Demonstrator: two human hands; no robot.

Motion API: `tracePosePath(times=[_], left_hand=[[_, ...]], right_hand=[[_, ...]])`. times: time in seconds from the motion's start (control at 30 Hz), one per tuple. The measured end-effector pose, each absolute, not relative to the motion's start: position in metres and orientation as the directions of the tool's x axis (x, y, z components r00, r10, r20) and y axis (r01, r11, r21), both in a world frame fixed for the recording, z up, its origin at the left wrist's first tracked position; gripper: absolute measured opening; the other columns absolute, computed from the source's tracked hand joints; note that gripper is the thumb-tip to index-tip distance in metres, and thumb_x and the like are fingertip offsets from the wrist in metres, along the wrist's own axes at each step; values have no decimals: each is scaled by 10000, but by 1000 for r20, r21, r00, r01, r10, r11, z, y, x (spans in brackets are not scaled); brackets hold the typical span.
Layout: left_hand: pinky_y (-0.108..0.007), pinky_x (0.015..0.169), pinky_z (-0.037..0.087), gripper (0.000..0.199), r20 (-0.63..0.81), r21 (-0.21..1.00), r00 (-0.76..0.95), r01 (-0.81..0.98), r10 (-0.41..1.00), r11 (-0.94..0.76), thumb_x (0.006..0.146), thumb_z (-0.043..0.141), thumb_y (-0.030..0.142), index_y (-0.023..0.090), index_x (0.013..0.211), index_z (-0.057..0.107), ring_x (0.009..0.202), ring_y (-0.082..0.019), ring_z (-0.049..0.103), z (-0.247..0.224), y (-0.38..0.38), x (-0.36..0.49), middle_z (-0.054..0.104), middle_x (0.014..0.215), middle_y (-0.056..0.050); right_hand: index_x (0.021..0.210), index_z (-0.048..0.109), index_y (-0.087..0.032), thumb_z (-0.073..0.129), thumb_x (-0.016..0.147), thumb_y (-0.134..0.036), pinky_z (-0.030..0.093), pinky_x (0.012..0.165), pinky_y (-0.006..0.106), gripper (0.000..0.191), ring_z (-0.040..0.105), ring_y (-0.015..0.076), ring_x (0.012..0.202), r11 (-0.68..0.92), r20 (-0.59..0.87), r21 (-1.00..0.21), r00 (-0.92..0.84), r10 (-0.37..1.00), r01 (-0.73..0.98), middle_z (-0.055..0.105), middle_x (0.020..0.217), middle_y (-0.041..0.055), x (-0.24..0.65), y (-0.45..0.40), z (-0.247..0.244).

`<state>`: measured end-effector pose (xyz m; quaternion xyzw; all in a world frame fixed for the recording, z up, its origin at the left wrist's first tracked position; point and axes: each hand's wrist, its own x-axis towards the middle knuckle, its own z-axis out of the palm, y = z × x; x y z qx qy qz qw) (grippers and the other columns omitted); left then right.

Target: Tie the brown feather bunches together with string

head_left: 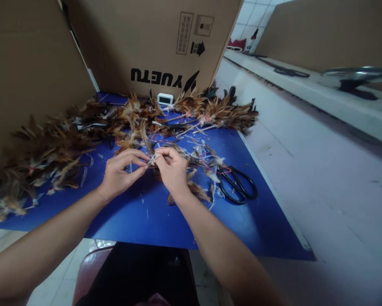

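Note:
My left hand (pixel 122 172) and my right hand (pixel 173 168) meet above the blue tabletop. Thumb and forefinger of each are pinched together around the pale lower end of a brown-grey feather (pixel 145 135), which sticks up between them. A thin white strip shows at the fingertips; whether it is wrapped around the feather I cannot tell. Under and beyond my right hand lie loose feathers (pixel 195 191) and thin whitish strips. Black-handled scissors (pixel 238 187) rest to the right, their blades hidden under the feathers and strips.
Bunched brown feathers (pixel 53 146) cover the table's left side, and tied bunches (pixel 222 112) lie at the back right. A small white digital display (pixel 165 99) stands before a large cardboard box (pixel 146 46). A pale wall (pixel 321 170) borders the blue table (pixel 123 225) on the right.

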<state>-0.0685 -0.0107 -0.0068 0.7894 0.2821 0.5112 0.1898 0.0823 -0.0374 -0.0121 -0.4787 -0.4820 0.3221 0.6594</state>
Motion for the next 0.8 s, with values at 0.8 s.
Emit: tracePosePath(times=[0.8], left_hand=[[-206,436,447,235,61,998,368,-19,928,-58,687,795,387,163,704,725,463,-95,531,-11,-4,-69,615,559,-5]], right_hand=[[856,636,-212,514,884,-183,560,849,321,128,650,167,972,620,730,-645,121,672,448,668,1002,78,79,-48,-17]])
